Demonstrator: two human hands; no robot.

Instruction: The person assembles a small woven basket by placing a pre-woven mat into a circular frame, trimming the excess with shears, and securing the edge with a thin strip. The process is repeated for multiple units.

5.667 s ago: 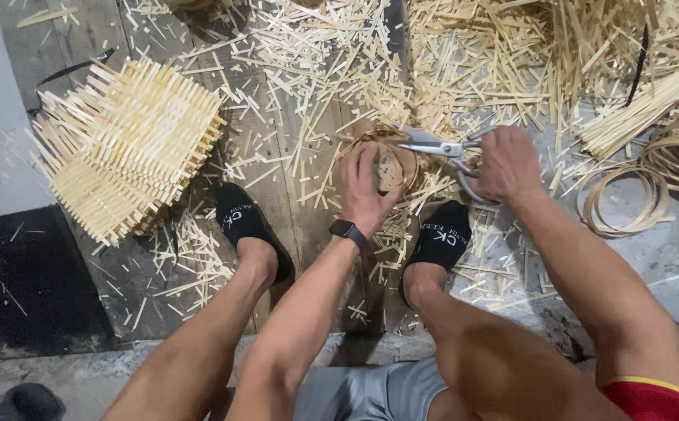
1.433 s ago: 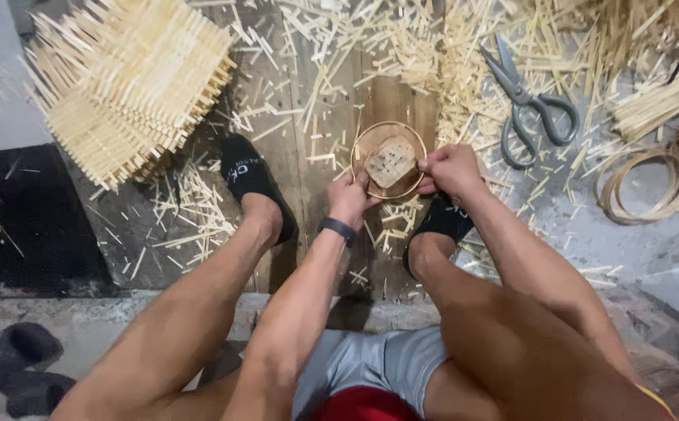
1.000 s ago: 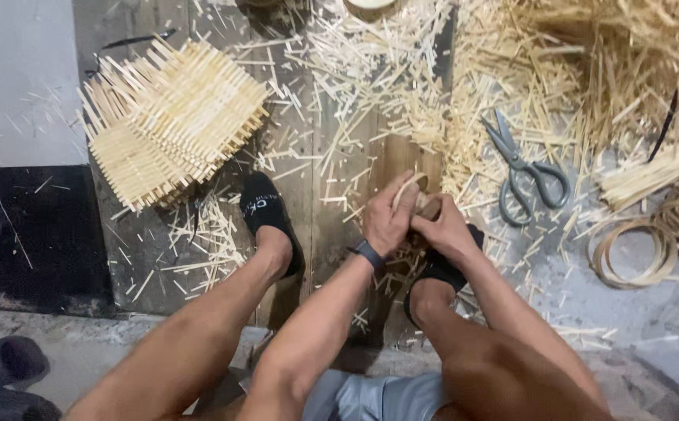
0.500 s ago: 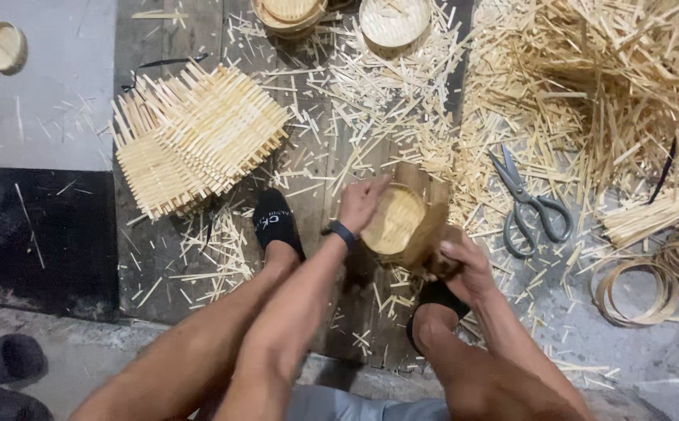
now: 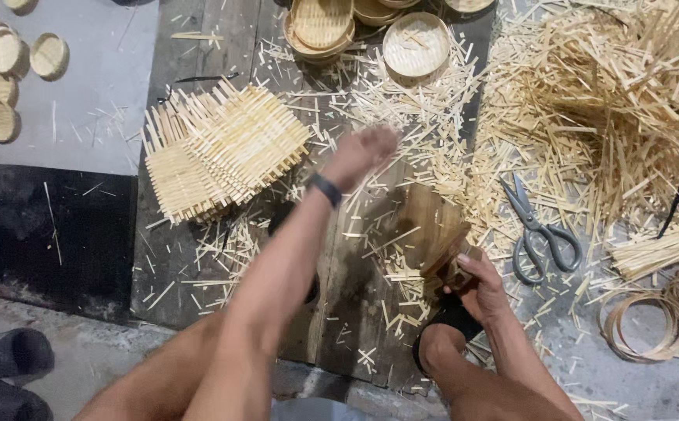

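The small brown wooden block [image 5: 450, 263] rests low on the dark plank [image 5: 355, 296], clenched by the right hand [image 5: 476, 284] beside the black-sandalled foot [image 5: 442, 335]; it should be held firm and level. The left hand [image 5: 361, 154] reaches out blurred toward the stack of woven bamboo mats [image 5: 222, 148], apparently empty. Motion blur hides its fingers, and the block's shape is hard to make out.

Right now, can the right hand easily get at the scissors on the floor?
Probably yes. The right hand rests low beside the wooden block, and the scissors lie open on the floor just to its right. Only loose bamboo slivers lie around; nothing covers them.
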